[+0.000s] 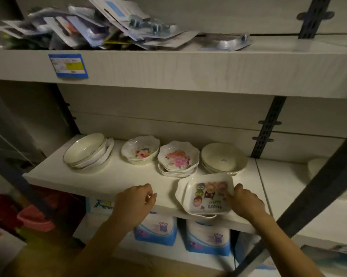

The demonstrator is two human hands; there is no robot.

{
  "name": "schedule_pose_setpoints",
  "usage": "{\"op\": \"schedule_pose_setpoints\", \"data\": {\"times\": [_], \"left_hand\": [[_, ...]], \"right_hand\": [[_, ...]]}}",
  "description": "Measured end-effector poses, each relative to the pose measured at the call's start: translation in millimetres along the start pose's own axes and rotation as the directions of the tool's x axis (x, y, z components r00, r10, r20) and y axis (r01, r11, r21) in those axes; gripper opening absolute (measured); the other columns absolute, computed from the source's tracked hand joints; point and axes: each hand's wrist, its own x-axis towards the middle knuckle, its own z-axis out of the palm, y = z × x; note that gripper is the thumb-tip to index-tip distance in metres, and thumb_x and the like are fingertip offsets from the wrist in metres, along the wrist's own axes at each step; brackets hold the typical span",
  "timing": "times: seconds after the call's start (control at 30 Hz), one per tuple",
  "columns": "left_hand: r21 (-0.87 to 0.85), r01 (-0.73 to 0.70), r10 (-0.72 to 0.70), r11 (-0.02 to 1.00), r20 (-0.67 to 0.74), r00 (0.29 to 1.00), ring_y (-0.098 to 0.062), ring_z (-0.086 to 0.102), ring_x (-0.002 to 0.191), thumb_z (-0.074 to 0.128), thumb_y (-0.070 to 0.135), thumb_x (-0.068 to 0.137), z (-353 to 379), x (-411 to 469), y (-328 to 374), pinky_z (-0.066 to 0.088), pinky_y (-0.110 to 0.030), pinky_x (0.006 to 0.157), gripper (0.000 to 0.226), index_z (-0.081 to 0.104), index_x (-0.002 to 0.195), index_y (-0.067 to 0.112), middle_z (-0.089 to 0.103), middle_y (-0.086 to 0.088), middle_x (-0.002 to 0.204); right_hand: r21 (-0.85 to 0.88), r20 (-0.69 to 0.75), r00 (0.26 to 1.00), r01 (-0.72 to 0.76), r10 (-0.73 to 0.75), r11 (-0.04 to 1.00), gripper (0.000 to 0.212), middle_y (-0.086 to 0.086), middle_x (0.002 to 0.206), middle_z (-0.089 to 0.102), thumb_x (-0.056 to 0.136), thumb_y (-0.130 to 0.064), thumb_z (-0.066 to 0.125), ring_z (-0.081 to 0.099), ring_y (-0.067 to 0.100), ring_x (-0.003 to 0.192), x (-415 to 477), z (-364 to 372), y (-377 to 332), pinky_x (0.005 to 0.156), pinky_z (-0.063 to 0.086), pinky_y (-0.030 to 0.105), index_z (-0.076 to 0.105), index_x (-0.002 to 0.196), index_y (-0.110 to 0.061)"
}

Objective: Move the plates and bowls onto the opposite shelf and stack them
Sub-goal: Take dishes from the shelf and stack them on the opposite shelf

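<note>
Right hand [246, 200] had its grip on the cartoon plate [206, 193], right rim; left hand [136, 200] hung loose, empty, just left of it.

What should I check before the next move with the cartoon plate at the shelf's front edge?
1. Grip of the right hand on the cartoon plate: fingers curl over its right rim. Ok.
2. Free left hand: holds nothing, by the front of the shelf. Ok.
3. Plate support: its near edge overhangs the shelf front. Not ok.
4. The bowl stack at far left: bowls lean, tilted. Not ok.
5. Plates under the cartoon one: a second rim shows, count unclear. Cannot tell.
6. Room on the opposite shelf: out of view. Cannot tell.
</note>
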Motion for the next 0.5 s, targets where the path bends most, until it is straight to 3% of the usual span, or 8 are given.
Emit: {"op": "schedule_pose_setpoints", "data": {"times": [0.13, 0.27, 0.37, 0.47, 0.5], "left_hand": [[0.002, -0.01, 0.009, 1.0, 0.112, 0.994, -0.014, 0.052, 0.071, 0.044, 0.039, 0.092, 5.3, 19.8, -11.3, 0.038, -0.025, 0.064, 0.019, 0.045, 0.079, 0.025, 0.055, 0.005, 0.076], [-0.007, -0.016, 0.017, 1.0, 0.201, 0.979, -0.018, 0.056, 0.077, 0.042, 0.04, 0.092, 14.0, 34.2, -16.1, 0.038, -0.027, 0.065, 0.026, 0.055, 0.091, 0.018, 0.062, 0.001, 0.083], [-0.054, 0.056, -0.034, 0.997, 0.339, 0.94, -0.021, 0.058, 0.084, 0.037, 0.041, 0.094, 26.2, 50.5, -17.8, 0.043, -0.03, 0.072, 0.037, 0.054, 0.107, 0.011, 0.067, -0.008, 0.103], [-0.156, 0.164, -0.069, 0.974, 0.486, 0.871, -0.027, 0.063, 0.092, 0.035, 0.044, 0.093, 41.5, 68.2, -7.6, 0.051, -0.039, 0.084, 0.047, 0.055, 0.106, 0.004, 0.068, -0.015, 0.105], [-0.19, 0.188, -0.065, 0.963, 0.517, 0.854, -0.028, 0.065, 0.089, 0.035, 0.044, 0.093, 45.3, 72.7, -1.2, 0.053, -0.038, 0.081, 0.048, 0.057, 0.105, 0.003, 0.068, -0.018, 0.104]], "right_hand": [[-0.046, -0.012, 0.998, -0.07, 0.069, 0.997, 0.029, 0.013, 0.116, 0.06, 0.094, -0.025, 0.042, 0.06, 0.028, 0.104, 2.0, 7.3, -8.1, 0.082, 0.048, 0.035, 0.045, 0.115, -0.006], [0.004, -0.061, 0.992, -0.109, 0.109, 0.994, 0.022, 0.012, 0.111, 0.062, 0.095, -0.025, 0.045, 0.059, 0.024, 0.09, -8.4, 4.9, -6.2, 0.073, 0.047, 0.03, 0.045, 0.108, -0.008], [0.136, -0.136, 0.976, -0.151, 0.17, 0.979, 0.022, 0.011, 0.106, 0.063, 0.097, -0.025, 0.042, 0.058, 0.021, 0.086, -27.3, -0.2, 2.1, 0.076, 0.049, 0.03, 0.047, 0.107, -0.007], [0.315, -0.163, 0.948, -0.212, 0.273, 0.925, 0.019, 0.012, 0.102, 0.062, 0.097, -0.026, 0.041, 0.06, 0.024, 0.089, -51.6, -2.9, 9.7, 0.084, 0.051, 0.035, 0.049, 0.103, -0.01], [0.336, -0.167, 0.941, -0.227, 0.295, 0.914, 0.019, 0.013, 0.104, 0.063, 0.097, -0.026, 0.042, 0.062, 0.025, 0.09, -58.9, -2.9, 11.4, 0.085, 0.052, 0.037, 0.05, 0.103, -0.01]]}}
